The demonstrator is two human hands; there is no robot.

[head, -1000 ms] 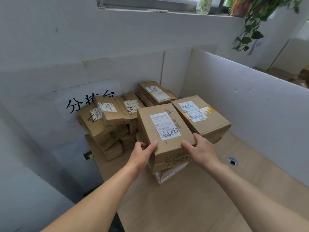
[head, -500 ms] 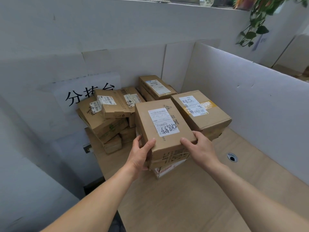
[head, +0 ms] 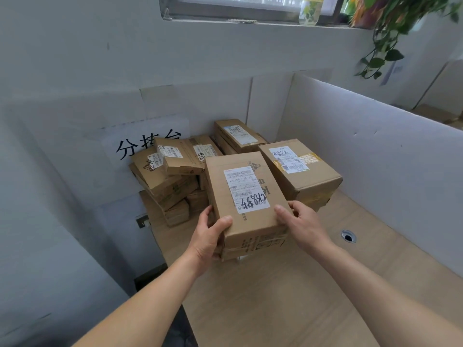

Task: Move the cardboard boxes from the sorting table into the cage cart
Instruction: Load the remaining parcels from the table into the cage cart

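Left hand (head: 209, 236) grips the near left corner of a brown cardboard box (head: 253, 221), thumb lying on the top face and fingers curled down the side. On the other side the right hand (head: 303, 225) clasps the near right corner the same way, thumb on top beside the white shipping label (head: 246, 190), which bears black handwriting. Held between both hands, the box sits over the wooden table (head: 288, 296) just in front of the heap, its long side running away from the person; whether its underside touches anything cannot be told. Just beside it on the right stands a bigger box (head: 308, 179) with a label and yellow tape. Behind that lies a flat box (head: 238, 134), and to the left several smaller boxes (head: 160, 176) lean in a loose pile against the wall, partly covering a paper sign (head: 147, 146) with black characters. A white partition (head: 375, 151) lines the table's right edge, near a round cable hole (head: 348, 236). A trailing plant (head: 385, 33) hangs by the window (head: 238, 6).
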